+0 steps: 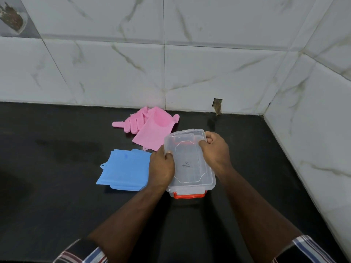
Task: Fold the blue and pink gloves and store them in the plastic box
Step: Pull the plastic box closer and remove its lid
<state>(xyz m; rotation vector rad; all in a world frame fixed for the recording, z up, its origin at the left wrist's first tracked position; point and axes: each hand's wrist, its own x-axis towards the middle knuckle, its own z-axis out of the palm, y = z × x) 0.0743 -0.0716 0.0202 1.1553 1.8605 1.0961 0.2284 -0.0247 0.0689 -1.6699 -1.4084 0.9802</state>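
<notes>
Clear box, orange clips, sitting on bench, long axis running near-to-far. Left hand and right hand gripping its lid. Blue gloves lying flat left; pink gloves lying behind.

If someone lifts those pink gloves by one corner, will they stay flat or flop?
The pink gloves would probably flop: their fingers already splay limply on the black counter. They look thin, so likely light. The bristly palm may give some grip.

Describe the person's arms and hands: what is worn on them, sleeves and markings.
Both hands, left and right, are bare: no gloves or rings show. Forearms are bare too. Short striped sleeves, white with blue and dark red bands, show at the left and right bottom corners.
</notes>
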